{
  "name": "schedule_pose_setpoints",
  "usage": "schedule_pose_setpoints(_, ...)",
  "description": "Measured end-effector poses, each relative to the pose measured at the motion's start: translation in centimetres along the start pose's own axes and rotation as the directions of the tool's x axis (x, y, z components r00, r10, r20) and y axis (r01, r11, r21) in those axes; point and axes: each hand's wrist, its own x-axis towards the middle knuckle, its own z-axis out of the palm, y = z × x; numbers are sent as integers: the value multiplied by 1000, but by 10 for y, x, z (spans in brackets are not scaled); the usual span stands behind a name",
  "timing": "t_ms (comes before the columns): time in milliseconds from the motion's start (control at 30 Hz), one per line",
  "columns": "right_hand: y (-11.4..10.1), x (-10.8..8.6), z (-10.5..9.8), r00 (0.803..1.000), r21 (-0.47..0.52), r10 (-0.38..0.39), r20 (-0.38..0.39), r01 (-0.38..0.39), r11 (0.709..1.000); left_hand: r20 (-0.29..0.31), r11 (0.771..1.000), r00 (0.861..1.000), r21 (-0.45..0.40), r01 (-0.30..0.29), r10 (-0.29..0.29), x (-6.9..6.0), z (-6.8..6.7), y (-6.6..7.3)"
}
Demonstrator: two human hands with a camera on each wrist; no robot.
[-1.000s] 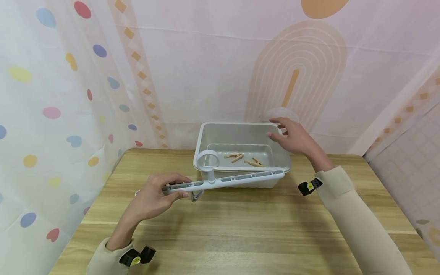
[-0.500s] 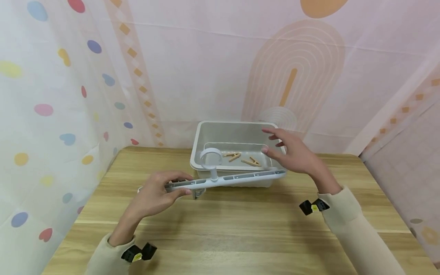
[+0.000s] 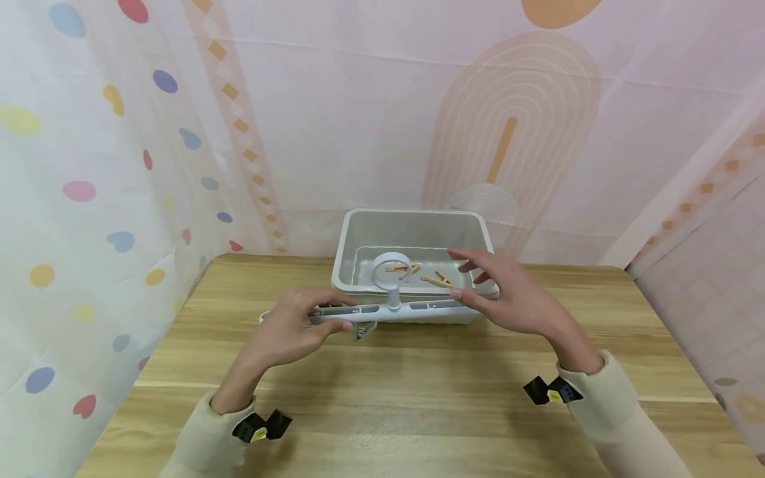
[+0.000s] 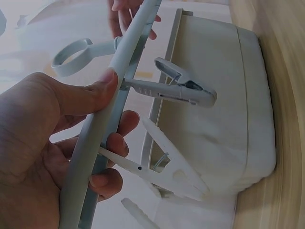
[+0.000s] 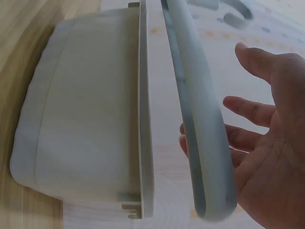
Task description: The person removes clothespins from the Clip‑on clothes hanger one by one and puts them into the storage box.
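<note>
My left hand [image 3: 289, 330] grips the left part of a pale grey-blue clip hanger [image 3: 391, 315], held level above the table. Its hook [image 3: 380, 262], an almost closed ring, points up from the bar's middle. In the left wrist view, a grey clip [image 4: 174, 93] and a white clip [image 4: 174, 176] hang under the bar, by my curled fingers [image 4: 107, 183]. At the bar's right end is my right hand [image 3: 516, 295], thumb and fingers spread. In the right wrist view its lower fingers pass behind the bar; whether they touch it I cannot tell.
Just behind the hanger stands a light grey plastic tub [image 3: 412, 212] on the wooden table [image 3: 382, 411]. Two tan clothespins lie inside: one [image 3: 414, 269] partly behind the hook, another [image 3: 440, 281] to its right. A patterned curtain [image 3: 335, 133] hangs behind.
The hanger and my left hand have shifted right and slightly up, and the bar is now nearly level. My right hand has come down from over the tub to the bar's right end.
</note>
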Motion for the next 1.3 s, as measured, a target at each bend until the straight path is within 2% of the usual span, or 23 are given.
schedule_pose_setpoints(333, -10, -21, 18, 999, -43, -28, 32, 30, 999, 26, 999, 999, -18, -47, 48, 10, 14, 5)
schedule_pose_setpoints(467, -10, -23, 27, 998, -64, -55, 33, 57, 996, 30, 996, 996, -36, -82, 83, 13, 18, 6)
schedule_pose_setpoints(633, -10, -22, 36, 996, -49, -59, 67, 63, 997, 42, 994, 994, -50, -95, 97, 14, 23, 8)
schedule_pose_setpoints(867, -5, -25, 41, 993, -98, -98, 65, 104, 990, 66, 993, 994, -86, -81, 87, 15, 31, 10)
schedule_pose_setpoints(1033, -1, -32, 40, 995, -150, -94, 45, 100, 984, 90, 991, 993, -114, -64, 75, 16, 35, 12)
schedule_pose_setpoints(1300, 4, -39, 37, 996, -162, -78, 44, 85, 983, 91, 999, 996, -23, -24, 26, 15, 34, 17)
